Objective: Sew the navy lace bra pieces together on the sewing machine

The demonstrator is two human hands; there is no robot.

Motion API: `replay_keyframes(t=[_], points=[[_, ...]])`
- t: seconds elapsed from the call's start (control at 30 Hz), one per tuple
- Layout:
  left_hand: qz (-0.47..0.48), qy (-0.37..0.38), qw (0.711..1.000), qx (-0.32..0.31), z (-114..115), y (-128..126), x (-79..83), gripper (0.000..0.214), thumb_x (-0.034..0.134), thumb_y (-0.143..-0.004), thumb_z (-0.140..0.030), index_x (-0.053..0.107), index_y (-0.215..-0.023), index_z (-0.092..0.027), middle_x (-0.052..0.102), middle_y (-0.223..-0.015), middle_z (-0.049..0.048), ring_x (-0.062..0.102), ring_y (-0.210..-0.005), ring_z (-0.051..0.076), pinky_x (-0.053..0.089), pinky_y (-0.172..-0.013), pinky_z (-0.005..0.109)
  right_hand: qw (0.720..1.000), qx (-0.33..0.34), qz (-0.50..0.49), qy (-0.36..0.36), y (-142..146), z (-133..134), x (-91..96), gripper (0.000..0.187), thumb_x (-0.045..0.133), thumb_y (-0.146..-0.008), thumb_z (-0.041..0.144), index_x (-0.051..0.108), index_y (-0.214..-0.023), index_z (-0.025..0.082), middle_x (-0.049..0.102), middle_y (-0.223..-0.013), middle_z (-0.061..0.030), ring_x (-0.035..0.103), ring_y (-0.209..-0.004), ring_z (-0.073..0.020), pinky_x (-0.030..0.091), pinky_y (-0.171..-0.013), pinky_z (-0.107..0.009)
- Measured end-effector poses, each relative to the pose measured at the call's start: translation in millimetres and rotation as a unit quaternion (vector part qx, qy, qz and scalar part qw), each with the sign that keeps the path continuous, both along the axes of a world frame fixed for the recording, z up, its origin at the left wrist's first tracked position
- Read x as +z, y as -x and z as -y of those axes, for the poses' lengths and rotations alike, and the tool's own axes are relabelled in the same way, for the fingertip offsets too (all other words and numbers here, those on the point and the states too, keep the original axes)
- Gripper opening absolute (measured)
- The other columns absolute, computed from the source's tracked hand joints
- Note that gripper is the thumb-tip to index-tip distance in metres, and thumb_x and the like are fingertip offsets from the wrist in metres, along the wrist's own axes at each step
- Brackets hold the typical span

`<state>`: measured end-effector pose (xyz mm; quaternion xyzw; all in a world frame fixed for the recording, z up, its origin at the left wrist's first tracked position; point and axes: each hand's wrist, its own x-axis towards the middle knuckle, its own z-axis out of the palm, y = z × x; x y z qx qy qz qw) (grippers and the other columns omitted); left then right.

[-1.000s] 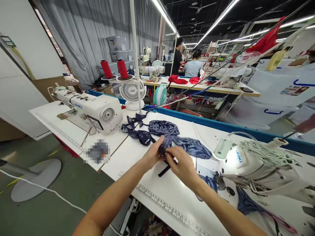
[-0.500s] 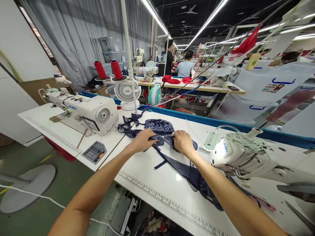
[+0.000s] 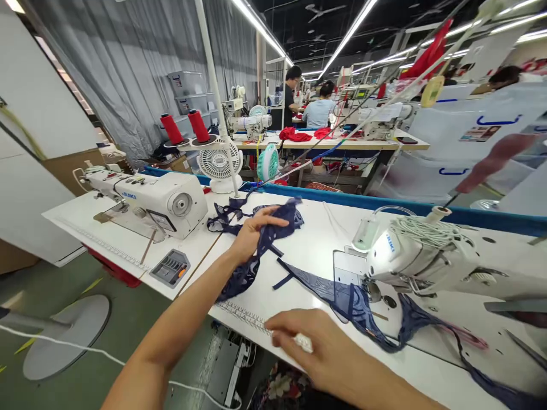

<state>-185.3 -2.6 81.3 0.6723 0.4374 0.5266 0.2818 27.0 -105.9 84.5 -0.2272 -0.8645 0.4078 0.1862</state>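
Note:
My left hand grips a navy lace bra piece just above the white table. Part of that garment hangs below my wrist, its patterned cup near the table's front edge. My right hand is over the front edge by the printed ruler, thumb and fingers apart with nothing visible in them. Another navy bra lies spread under the right sewing machine, its thin straps trailing to the right. More navy straps lie bunched beyond my left hand.
At left stands a second sewing machine, with a grey tray before it. A white fan, a pole and red thread cones stand behind. Scissors lie far right. Two people work at the table beyond.
My right hand has let go of the navy fabric and drawn back toward the front edge. My left hand has lifted and turned its piece, and the cup now hangs nearer me.

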Motion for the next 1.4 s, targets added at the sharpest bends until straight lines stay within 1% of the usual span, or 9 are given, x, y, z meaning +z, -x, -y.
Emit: replay_keyframes(t=[0.07,0.17,0.37,0.53,0.67,0.9,1.07,1.23,1.4], points=[[0.069,0.061,0.990,-0.111,18.0,-9.5,-9.9,0.018,0.075,-0.080,-0.029,0.078,-0.096,-0.022,0.054,-0.137,0.0080,0.060,-0.118,0.025,0.051,-0.099,0.038,0.984,-0.150,-0.035,0.093,-28.7,-11.9,-26.4,0.030,0.039,-0.099,0.037,0.066,-0.103,0.027,0.072,-0.082,-0.0043,0.069,-0.071,-0.0190,0.059,-0.060,-0.032],[0.110,0.162,0.955,-0.224,37.3,-20.5,-20.9,0.018,0.080,-0.076,-0.035,0.080,-0.088,-0.023,0.058,-0.132,0.0087,0.063,-0.113,0.027,0.051,-0.100,0.043,0.933,-0.353,-0.061,0.011,-61.4,-31.4,-59.4,0.041,0.051,-0.092,0.048,0.054,-0.126,0.024,0.066,-0.110,-0.0098,0.066,-0.096,-0.0231,0.059,-0.073,-0.037],[0.064,0.233,0.903,-0.354,40.0,-30.4,-18.9,0.013,0.077,-0.078,-0.035,0.079,-0.082,-0.022,0.063,-0.127,0.0105,0.064,-0.113,0.028,0.051,-0.100,0.046,0.949,-0.308,-0.067,-0.032,-71.7,-55.0,-71.2,0.033,0.053,-0.087,0.034,0.061,-0.116,0.022,0.065,-0.109,-0.0085,0.060,-0.104,-0.0244,0.053,-0.082,-0.038],[-0.118,0.153,0.959,-0.208,41.0,-35.0,-1.8,0.025,0.049,-0.093,-0.025,0.074,-0.097,-0.022,0.059,-0.133,0.0086,0.049,-0.131,0.026,0.036,-0.113,0.048,0.945,-0.319,-0.073,0.004,-69.8,-43.3,-59.4,0.025,0.040,-0.091,0.027,0.065,-0.095,0.021,0.061,-0.074,0.0001,0.055,-0.061,-0.0143,0.043,-0.052,-0.026],[-0.213,0.073,0.952,-0.205,56.4,-75.0,12.0,0.065,0.069,-0.081,-0.031,0.043,-0.140,-0.025,0.052,-0.141,0.0108,0.049,-0.131,0.027,0.038,-0.110,0.046,0.937,-0.339,-0.077,-0.018,-68.9,-28.8,-43.0,0.019,0.054,-0.082,0.023,0.064,-0.098,0.024,0.054,-0.064,0.0050,0.049,-0.056,-0.0124,0.039,-0.055,-0.025],[-0.214,0.064,0.956,-0.188,74.6,-112.0,25.7,0.020,0.042,-0.094,-0.017,0.061,-0.099,-0.021,0.066,-0.087,0.0007,0.061,-0.078,0.014,0.046,-0.071,0.024,0.941,-0.283,-0.170,0.073,-87.3,-9.1,-47.9,0.020,0.054,-0.092,0.041,0.061,-0.099,0.024,0.062,-0.095,-0.0033,0.060,-0.092,-0.0179,0.051,-0.081,-0.030],[-0.278,-0.012,0.952,-0.124,50.2,-131.4,6.8,0.018,0.040,-0.099,-0.027,0.057,-0.098,-0.020,0.062,-0.089,0.0029,0.058,-0.080,0.016,0.044,-0.073,0.026,0.931,-0.273,-0.150,0.193,-105.5,12.1,-53.2,0.038,0.042,-0.098,0.048,0.055,-0.075,0.021,0.057,-0.068,0.0004,0.059,-0.063,-0.0153,0.051,-0.062,-0.029],[-0.426,-0.014,0.901,-0.076,10.1,-165.3,-56.2,0.021,0.046,-0.099,-0.035,0.060,-0.091,-0.022,0.060,-0.091,0.0027,0.059,-0.081,0.017,0.042,-0.066,0.025,0.971,-0.232,-0.003,-0.065,-140.7,-3.4,-62.5,0.029,0.035,-0.098,0.022,0.063,-0.089,0.022,0.066,-0.089,-0.0065,0.062,-0.085,-0.0199,0.052,-0.074,-0.034],[-0.435,-0.005,0.895,-0.094,13.3,-167.5,-95.2,0.022,0.046,-0.099,-0.036,0.060,-0.094,-0.021,0.060,-0.089,0.0030,0.059,-0.075,0.017,0.039,-0.060,0.025,0.919,-0.240,0.090,-0.299,-171.1,-36.5,-89.3,0.044,0.037,-0.089,0.006,0.060,-0.123,0.022,0.065,-0.122,-0.0086,0.059,-0.111,-0.0233,0.049,-0.090,-0.042]])
